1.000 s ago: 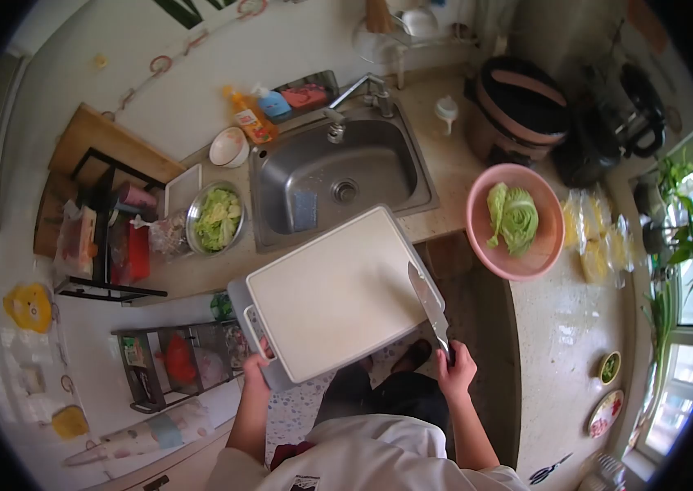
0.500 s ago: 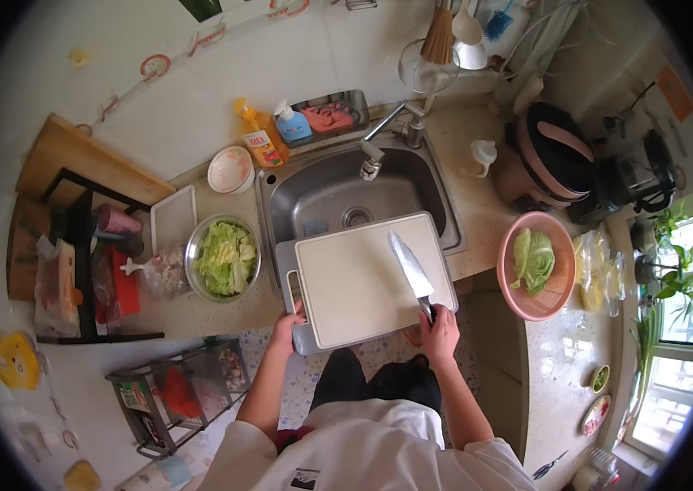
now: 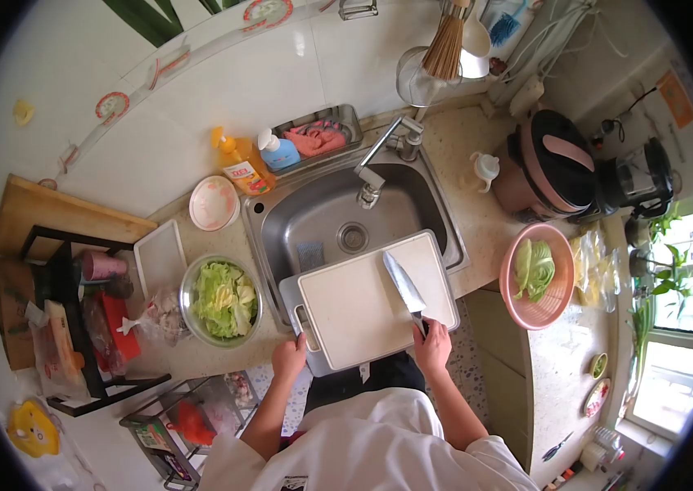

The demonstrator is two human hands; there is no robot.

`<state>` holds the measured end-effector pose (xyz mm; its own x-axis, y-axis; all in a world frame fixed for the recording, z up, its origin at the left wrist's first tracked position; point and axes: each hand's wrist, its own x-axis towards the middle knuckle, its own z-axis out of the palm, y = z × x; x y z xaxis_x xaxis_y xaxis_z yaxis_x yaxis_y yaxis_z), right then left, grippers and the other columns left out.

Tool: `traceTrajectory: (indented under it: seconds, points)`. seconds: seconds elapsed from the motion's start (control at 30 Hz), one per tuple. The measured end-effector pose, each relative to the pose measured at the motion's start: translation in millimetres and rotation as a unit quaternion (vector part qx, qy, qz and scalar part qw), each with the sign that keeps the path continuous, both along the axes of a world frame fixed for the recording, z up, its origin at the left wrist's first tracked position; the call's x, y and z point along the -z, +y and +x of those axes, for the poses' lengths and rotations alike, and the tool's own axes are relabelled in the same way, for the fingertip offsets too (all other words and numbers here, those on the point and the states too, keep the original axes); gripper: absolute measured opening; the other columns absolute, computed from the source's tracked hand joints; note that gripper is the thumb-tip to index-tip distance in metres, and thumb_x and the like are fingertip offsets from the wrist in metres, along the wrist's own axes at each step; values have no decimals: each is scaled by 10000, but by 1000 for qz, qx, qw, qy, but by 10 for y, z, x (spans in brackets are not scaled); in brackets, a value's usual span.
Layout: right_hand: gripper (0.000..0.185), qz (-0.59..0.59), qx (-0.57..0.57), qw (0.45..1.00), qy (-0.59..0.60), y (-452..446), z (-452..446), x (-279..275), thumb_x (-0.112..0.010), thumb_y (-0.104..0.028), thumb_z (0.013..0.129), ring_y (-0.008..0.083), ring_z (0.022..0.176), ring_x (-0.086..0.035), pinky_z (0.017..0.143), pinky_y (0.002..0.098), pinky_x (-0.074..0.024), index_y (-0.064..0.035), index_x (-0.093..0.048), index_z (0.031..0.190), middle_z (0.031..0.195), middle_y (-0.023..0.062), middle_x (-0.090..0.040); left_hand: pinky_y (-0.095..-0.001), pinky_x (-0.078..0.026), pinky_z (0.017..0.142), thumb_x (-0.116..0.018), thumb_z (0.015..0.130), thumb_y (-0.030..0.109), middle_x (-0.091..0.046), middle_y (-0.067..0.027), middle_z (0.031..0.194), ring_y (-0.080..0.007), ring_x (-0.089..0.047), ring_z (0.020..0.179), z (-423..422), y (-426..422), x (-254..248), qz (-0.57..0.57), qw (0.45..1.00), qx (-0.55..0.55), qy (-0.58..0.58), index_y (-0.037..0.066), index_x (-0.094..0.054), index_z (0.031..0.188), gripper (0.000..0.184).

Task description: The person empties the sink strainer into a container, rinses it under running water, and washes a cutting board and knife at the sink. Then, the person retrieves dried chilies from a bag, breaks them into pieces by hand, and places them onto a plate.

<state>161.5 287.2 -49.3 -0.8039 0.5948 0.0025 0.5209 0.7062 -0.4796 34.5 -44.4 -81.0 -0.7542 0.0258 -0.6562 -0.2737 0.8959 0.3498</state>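
"Well, in the head view, how far along did things look?"

"Partway, probably — loose leaves (image 3: 223, 301) filled the clear bowl (image 3: 186, 304) left of the sink (image 3: 305, 204), while a compact piece of lettuce (image 3: 534, 270) sat whole-looking in the pink basket (image 3: 559, 282) on the right. That piece seemed the part left uncut."

"And the hands?"

"The left hand (image 3: 289, 358) gripped the white board (image 3: 354, 315) by its slotted edge, some fingers hidden. The right hand (image 3: 433, 346) was clenched round the handle of the knife (image 3: 404, 282); whether it also pinched the board could not be told."

"So where did both things lie?"

"The board was between the hands, overlapping the sink's near side in view — contact there was unclear. The knife's handle sat inside the right fingers, its blade slanting over the board towards the sink, well apart from the left fingers."
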Motion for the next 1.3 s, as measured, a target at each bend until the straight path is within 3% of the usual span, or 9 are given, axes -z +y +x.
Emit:
traceTrajectory:
  seconds: [0.2,0.3,0.43,0.73,0.77,0.8,0.87,0.93,1.3]
  points:
    - [322,-82,1,997,0,-11,-268,-67,-741,-260,897,371,859,-666,749,456,-535,-11,-618,1062,950,173,-678,-452,-564,664,-451,1030,525,-703,-174,699,-329,-704,664,-256,219,-671,-139,973,183,11,26,-746,755,641]
    - [304,-155,9,987,50,-81,-633,-249,-741,-166,893,401,843,-670,736,445,-540,11,-596,1095,923,206,-675,-377,-584,689,-460,1041,526,-733,-116,793,-247,-714,691,-209,481,-575,291,934,-127,-164,40,-749,968,570]
    - [330,-222,-21,970,99,-228,-1166,-439,-693,-112,888,425,933,-654,801,472,-537,26,-581,1166,1029,232,-649,-314,-572,797,-514,1044,475,-696,-62,998,-165,-683,895,-598,1592,-1073,435,819,-242,-286,50,-665,1167,467]
    - [443,-199,-164,963,80,-11,-1650,-479,-690,-105,848,338,1072,-541,920,465,-465,-3,-640,1276,1135,179,-562,-338,-579,680,-514,1057,420,-686,-69,955,-192,-666,782,-1084,2156,-627,443,788,-349,-245,66,-624,1163,385]
    - [393,-131,-154,972,121,166,-1703,-349,-687,-97,849,304,970,-587,853,427,-500,-14,-652,1232,1093,158,-577,-346,-585,639,-517,1057,421,-688,-73,931,-201,-665,731,-1145,2167,-636,450,772,-375,-248,65,-620,1167,386]
    - [340,-275,-81,957,44,383,-1862,-446,-667,-98,853,362,973,-630,819,440,-540,-2,-647,1179,1081,174,-625,-356,-580,568,-519,1048,458,-656,-52,829,-183,-614,590,-1200,2171,-626,420,792,-372,-242,64,-612,1164,421]
    - [270,-120,-69,990,17,835,-2238,-325,-594,-131,904,425,825,-686,716,527,-547,-26,-606,1152,930,222,-709,-331,-551,542,-522,1044,471,-626,-30,790,-149,-583,561,-1264,2138,-595,407,810,-355,-227,68,-615,1161,429]
    - [545,-64,-126,990,-13,1193,-2750,-469,-571,-167,901,435,767,-679,677,551,-545,-104,-437,1426,807,218,-696,-309,-514,516,-522,1041,479,-596,-12,754,-119,-550,539,-1309,2111,-586,402,816,-349,-225,72,-618,1164,436]
    - [742,-35,-146,973,-176,1473,-4360,146,-583,-286,886,451,974,-694,865,543,-558,-78,-298,1539,1058,271,-704,-286,-412,490,-455,1054,452,-560,-8,717,-95,-477,504,-1522,2167,-635,426,789,-365,-250,39,-612,1253,484]
